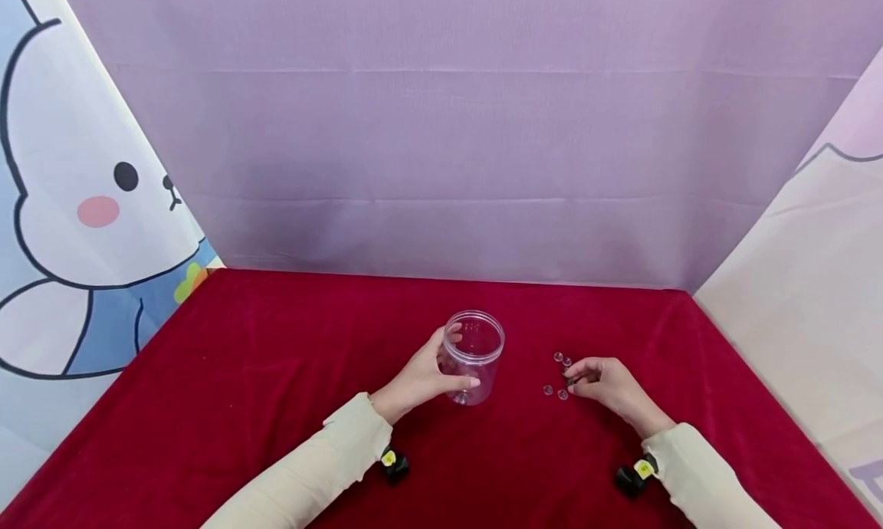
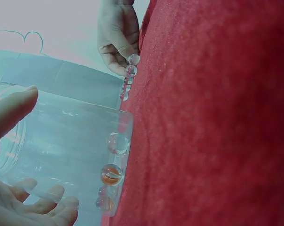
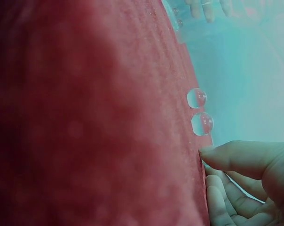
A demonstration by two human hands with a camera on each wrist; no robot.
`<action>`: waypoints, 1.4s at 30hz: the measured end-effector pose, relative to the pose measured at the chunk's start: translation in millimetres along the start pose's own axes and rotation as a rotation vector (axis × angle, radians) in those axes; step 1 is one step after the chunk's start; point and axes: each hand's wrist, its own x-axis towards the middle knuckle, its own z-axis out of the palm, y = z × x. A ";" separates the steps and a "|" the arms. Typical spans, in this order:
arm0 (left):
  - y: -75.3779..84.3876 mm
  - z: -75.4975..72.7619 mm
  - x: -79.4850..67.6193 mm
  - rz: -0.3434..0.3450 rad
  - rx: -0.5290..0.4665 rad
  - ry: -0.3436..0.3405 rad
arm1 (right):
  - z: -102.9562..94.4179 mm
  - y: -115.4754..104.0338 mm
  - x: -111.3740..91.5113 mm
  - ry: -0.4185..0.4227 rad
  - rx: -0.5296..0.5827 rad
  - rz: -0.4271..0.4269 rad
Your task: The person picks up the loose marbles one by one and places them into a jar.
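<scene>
My left hand [image 1: 424, 372] grips a clear plastic jar [image 1: 483, 372] around its side. The jar stands upright and lidless on the red cloth. Several glass marbles lie at its bottom, among them a clear marble [image 2: 117, 142] and an orange-swirled marble [image 2: 111, 174]. To the right of the jar, my right hand [image 1: 610, 387] reaches down to the cloth, thumb and fingertips pinching a small marble [image 1: 569, 381] that is mostly hidden. Around those fingertips lie loose clear marbles, such as one [image 1: 548, 389] on the near side and one [image 1: 558, 356] on the far side.
Red cloth [image 1: 276, 376] covers the table. A lilac curtain [image 1: 455, 146] rises behind its far edge. Printed panels flank both sides, the left panel [image 1: 103, 207] bearing a cartoon animal. Dark wrist cameras hang below both sleeves.
</scene>
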 end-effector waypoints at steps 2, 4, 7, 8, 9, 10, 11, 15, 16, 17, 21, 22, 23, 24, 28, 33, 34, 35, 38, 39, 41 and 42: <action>0.8 0.4 0.5 -0.001 0.000 -0.002 | -0.8 -1.4 0.5 0.001 -0.006 -0.007; 1.3 0.8 1.3 -0.004 -0.003 -0.005 | -1.6 -2.3 1.2 0.002 -0.008 -0.009; 0.4 1.7 2.7 0.000 -0.009 -0.010 | -2.1 -1.8 1.5 0.005 -0.009 -0.005; -0.3 2.1 3.0 -0.002 -0.009 -0.009 | -1.9 -1.2 1.3 0.005 -0.009 0.000; -1.0 2.5 3.1 -0.003 -0.010 -0.009 | -1.7 -0.3 1.1 0.004 -0.006 0.005; -1.8 2.9 3.0 -0.006 -0.005 -0.009 | -1.3 0.5 0.6 0.004 -0.003 0.011; -2.4 3.2 2.6 -0.010 -0.002 -0.009 | -0.8 1.5 0.3 0.003 0.000 0.015; -4.2 3.8 1.4 -0.016 -0.006 -0.013 | 0.4 5.4 -1.1 0.002 0.039 0.016; -4.3 4.0 1.1 -0.015 -0.008 -0.015 | 0.5 6.1 -1.4 0.005 0.049 0.016; -4.3 4.0 1.0 -0.013 -0.009 -0.015 | 0.5 6.9 -1.4 0.007 0.059 0.016; -4.5 4.0 0.9 -0.008 -0.011 -0.013 | -0.5 7.5 -1.6 0.004 0.089 0.017; -4.6 3.9 0.9 -0.009 -0.011 -0.013 | -0.8 7.4 -1.7 0.007 0.093 0.022; -4.6 3.9 1.1 -0.008 -0.011 -0.013 | -1.2 7.3 -1.7 0.008 0.098 0.025; -4.7 3.8 1.5 -0.007 -0.014 -0.013 | -1.7 7.0 -1.7 0.011 0.103 0.026; -5.6 3.9 3.3 -0.002 -0.013 -0.016 | -3.4 6.6 -2.0 0.029 0.118 0.033; -6.1 3.1 2.0 -0.011 -0.007 -0.016 | -3.7 6.0 -2.9 0.026 0.158 0.028; -5.8 3.0 1.5 -0.014 -0.006 -0.017 | -3.6 5.3 -3.1 0.027 0.167 0.032; -5.5 2.8 1.2 -0.016 -0.006 -0.017 | -3.8 4.4 -3.3 0.027 0.172 0.036; -4.9 3.0 1.4 -0.010 -0.006 -0.020 | -4.6 2.0 -3.7 0.036 0.175 0.036; -4.4 3.1 1.5 -0.008 -0.005 -0.021 | -4.9 1.4 -3.6 0.040 0.174 0.035; -4.5 3.4 2.0 -0.003 -0.001 -0.020 | -5.2 0.4 -3.6 0.047 0.177 0.026; -4.4 3.5 2.2 -0.002 0.000 -0.019 | -5.2 0.1 -3.5 0.048 0.179 0.020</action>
